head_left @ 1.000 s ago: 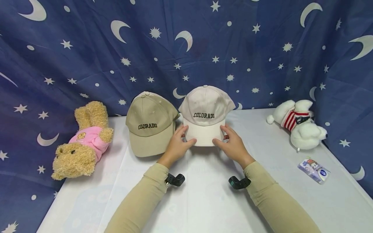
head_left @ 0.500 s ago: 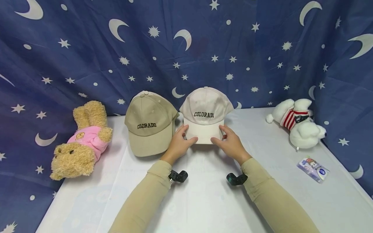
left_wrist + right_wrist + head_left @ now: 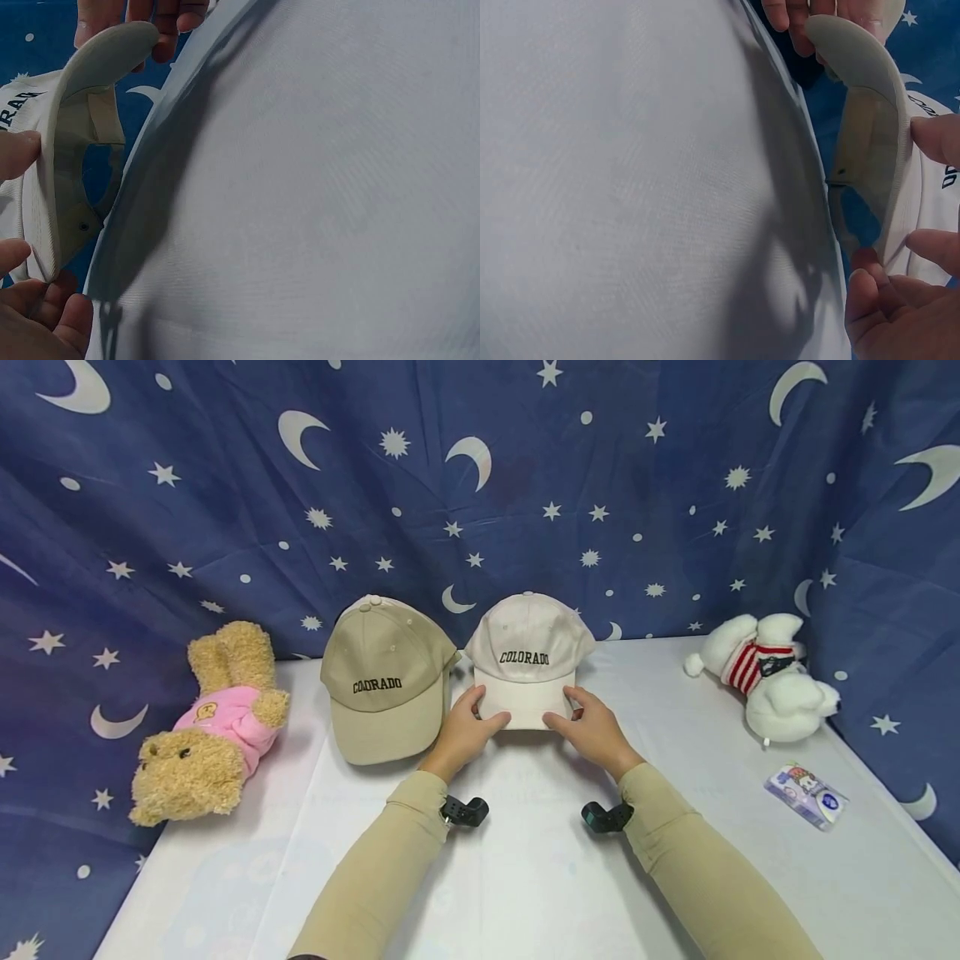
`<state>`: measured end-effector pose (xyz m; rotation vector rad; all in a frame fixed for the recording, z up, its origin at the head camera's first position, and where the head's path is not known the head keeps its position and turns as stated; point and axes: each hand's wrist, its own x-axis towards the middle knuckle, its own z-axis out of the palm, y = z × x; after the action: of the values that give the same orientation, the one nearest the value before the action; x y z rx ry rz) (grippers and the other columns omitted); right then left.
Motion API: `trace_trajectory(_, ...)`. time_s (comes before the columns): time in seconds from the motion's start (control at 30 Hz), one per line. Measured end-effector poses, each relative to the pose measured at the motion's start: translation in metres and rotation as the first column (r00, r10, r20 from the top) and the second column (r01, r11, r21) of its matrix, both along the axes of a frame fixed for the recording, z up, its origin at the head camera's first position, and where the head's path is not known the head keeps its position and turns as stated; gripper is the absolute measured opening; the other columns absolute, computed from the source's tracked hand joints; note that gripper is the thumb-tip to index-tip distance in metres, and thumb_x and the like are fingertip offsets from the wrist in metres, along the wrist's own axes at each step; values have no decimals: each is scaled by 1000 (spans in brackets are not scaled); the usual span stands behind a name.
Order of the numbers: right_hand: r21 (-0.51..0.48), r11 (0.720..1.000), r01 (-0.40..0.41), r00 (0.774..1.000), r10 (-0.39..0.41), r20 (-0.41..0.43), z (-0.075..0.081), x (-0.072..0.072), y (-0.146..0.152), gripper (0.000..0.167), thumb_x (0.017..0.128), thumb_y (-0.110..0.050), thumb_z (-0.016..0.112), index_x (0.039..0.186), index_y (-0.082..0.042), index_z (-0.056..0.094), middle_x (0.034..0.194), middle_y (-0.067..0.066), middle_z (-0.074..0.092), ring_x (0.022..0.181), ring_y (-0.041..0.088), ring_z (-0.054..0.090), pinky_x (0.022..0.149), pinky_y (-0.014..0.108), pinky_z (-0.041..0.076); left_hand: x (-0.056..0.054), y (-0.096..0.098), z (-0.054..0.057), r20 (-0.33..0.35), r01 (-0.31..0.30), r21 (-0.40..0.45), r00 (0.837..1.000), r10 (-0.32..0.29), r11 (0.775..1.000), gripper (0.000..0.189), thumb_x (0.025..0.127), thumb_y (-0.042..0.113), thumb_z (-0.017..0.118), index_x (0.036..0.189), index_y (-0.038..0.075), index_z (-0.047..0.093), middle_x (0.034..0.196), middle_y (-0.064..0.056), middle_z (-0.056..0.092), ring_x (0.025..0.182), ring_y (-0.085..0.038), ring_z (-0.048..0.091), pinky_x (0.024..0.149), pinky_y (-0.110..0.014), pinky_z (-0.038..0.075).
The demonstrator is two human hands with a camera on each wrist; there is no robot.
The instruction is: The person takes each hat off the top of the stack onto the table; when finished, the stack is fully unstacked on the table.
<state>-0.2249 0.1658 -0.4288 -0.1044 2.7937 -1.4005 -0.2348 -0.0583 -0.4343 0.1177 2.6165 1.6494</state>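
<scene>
A cream cap with "COLORADO" on its front is held just above the white table, brim toward me. My left hand pinches the brim's left edge, thumb on top and fingers beneath. My right hand pinches the right edge the same way. In the left wrist view the cap's brim and underside show, lifted off the table, with my left hand at the near edge. The right wrist view shows the cap brim pinched by my right hand.
A tan "COLORADO" cap rests just left of the held one. A brown teddy bear in a pink shirt lies at far left, a white plush bear at far right, a small packet near the right edge. Starry blue cloth hangs behind.
The cream cap has been moved a little away from me and lowered slightly, both hands still holding its brim and edging closer together.
</scene>
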Motion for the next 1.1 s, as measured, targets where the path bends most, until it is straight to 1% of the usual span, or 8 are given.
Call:
trace_trajectory(0.17, 7, 1000, 4, 1000, -4, -5, -2, -2, -2, 74, 93, -33, 70, 148, 7, 40, 142, 24, 49, 103, 29, 54, 81, 37, 47, -1, -1, -3, 9, 1, 26, 1000, -2, 1000, 76, 91, 30, 74, 151, -1, 40, 155, -15, 38, 135, -27, 42, 112, -40, 35)
trace_trajectory(0.3, 9, 1000, 2, 1000, -2, -16, -4, -4, -4, 74, 92, -31, 70, 147, 8, 41, 144, 25, 46, 106, 31, 54, 86, 40, 47, -1, -1, -6, 14, -3, 25, 1000, 3, 1000, 76, 91, 30, 74, 151, -1, 40, 149, -17, 44, 129, -27, 46, 110, -40, 37)
trace_trajectory(0.37, 7, 1000, 0, 1000, 1, -19, -5, -3, -4, 74, 92, -31, 71, 147, 9, 41, 144, 25, 46, 106, 31, 53, 87, 41, 46, -1, -1, -6, 19, -7, 21, 1000, 6, 1000, 76, 91, 30, 74, 151, 0, 40, 149, -16, 45, 130, -26, 46, 111, -40, 37)
trace_trajectory(0.57, 24, 1000, -17, 999, 18, -45, -7, -1, -6, 73, 91, -30, 73, 145, 10, 43, 130, 24, 53, 94, 28, 53, 77, 36, 45, 2, -3, -7, 17, -7, 21, 1000, 6, 1000, 75, 90, 28, 75, 151, 0, 40, 151, -16, 43, 134, -26, 44, 112, -39, 35)
trace_trajectory(0.67, 34, 999, -25, 998, 27, -54, -6, 2, -5, 74, 91, -30, 72, 146, 10, 43, 136, 25, 49, 95, 29, 53, 78, 37, 45, 6, -4, -6, 4, -6, 18, 1000, 6, 1000, 75, 89, 27, 75, 150, -1, 41, 145, -17, 47, 125, -26, 48, 109, -40, 38)
trace_trajectory(0.8, 33, 999, -31, 998, 33, -56, 0, 9, -3, 76, 91, -32, 71, 147, 8, 41, 150, 26, 38, 105, 32, 53, 85, 42, 46, 13, -3, -2, -32, -13, 7, 999, 14, 1000, 75, 88, 27, 76, 149, -2, 42, 139, -17, 50, 118, -27, 51, 103, -41, 42)
trace_trajectory(0.97, 32, 998, -49, 997, 51, -64, 12, 21, 0, 75, 91, -33, 71, 149, 5, 41, 154, 25, 34, 111, 34, 54, 87, 46, 48, 25, -1, 7, -76, -48, -9, 996, 47, 999, 74, 85, 29, 77, 146, -1, 46, 143, -16, 48, 120, -31, 52, 101, -44, 45)
trace_trajectory(1.1, 32, 998, -57, 997, 59, -56, 18, 30, 3, 75, 92, -35, 71, 148, 5, 42, 153, 25, 35, 112, 34, 55, 87, 44, 49, 37, 0, 15, -97, -62, -21, 994, 59, 998, 72, 84, 29, 78, 144, -1, 49, 142, -15, 49, 118, -31, 52, 97, -45, 46)
